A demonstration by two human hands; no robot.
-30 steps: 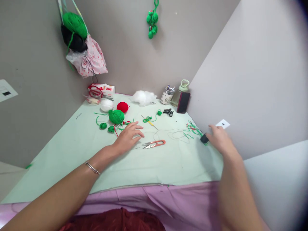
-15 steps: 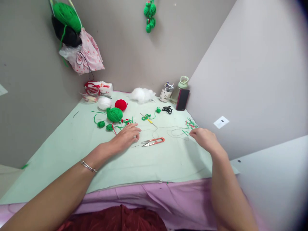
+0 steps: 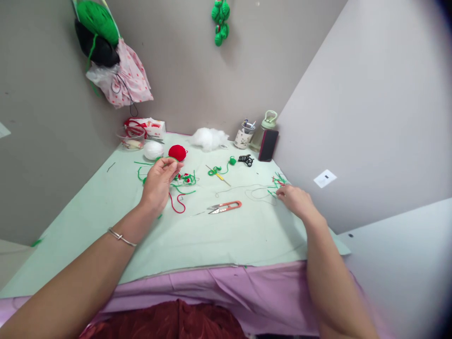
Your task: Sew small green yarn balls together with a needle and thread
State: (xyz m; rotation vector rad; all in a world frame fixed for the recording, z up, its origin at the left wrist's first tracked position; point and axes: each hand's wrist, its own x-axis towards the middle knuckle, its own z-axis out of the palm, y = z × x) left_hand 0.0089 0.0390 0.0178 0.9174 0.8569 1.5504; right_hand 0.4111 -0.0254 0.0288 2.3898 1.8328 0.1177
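Observation:
My left hand (image 3: 158, 184) is raised over the left of the table, thumb and fingers pinched together; what they hold, if anything, I cannot make out. It hides most of the green yarn behind it. Just right of its wrist lie a red yarn strand (image 3: 177, 210) and a green strand (image 3: 186, 193). Small red and green pieces (image 3: 185, 178) lie beyond. My right hand (image 3: 296, 198) rests at the table's right side, fingertips closed at a heap of green and red yarn scraps (image 3: 280, 180). Orange thread snips (image 3: 226, 207) lie between the hands.
A red yarn ball (image 3: 177, 153), a white yarn ball (image 3: 153, 150) and white stuffing (image 3: 209, 139) sit toward the back. A yellow-handled crochet hook (image 3: 220, 177), black hair clip (image 3: 246, 160), phone (image 3: 268, 145), bottle (image 3: 265, 132) and pen cup (image 3: 244, 136) are also there.
My left hand has moved left and up from beside the snips, its fingers now pinched, covering the green yarn ball. The red strand lies more exposed. My right hand has shifted slightly left.

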